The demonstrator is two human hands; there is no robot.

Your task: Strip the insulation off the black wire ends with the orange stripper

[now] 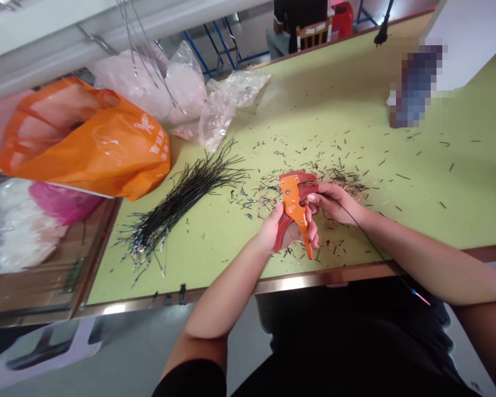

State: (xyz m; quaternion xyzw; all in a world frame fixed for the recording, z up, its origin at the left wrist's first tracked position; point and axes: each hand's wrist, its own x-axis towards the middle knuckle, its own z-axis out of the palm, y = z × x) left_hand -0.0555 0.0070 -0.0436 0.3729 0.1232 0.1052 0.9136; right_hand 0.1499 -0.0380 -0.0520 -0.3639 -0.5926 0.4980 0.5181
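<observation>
My left hand (pixel 271 227) is wrapped round the handles of an orange and red wire stripper (pixel 292 193), held over the table near its front edge. At the tool's jaws, my right hand (pixel 333 202) pinches a thin black wire (pixel 366 234). The wire trails back along my right forearm to a blue and pinkish end near my lap. Its other end is hidden at the jaws. Beneath and around both hands lie many short black cut-offs (pixel 343 176). Left of the tool, a bundle of black wires (pixel 182 193) rests on the table, with blue and silvery bits at its near end.
An orange bag (pixel 128 149) stands at the left, with clear plastic bags (pixel 231 99) behind it. A pixelated object (pixel 415 88) leans by a white panel (pixel 471 44) at the right. Across the green table (pixel 326 110), a person (pixel 300 19) sits on a chair.
</observation>
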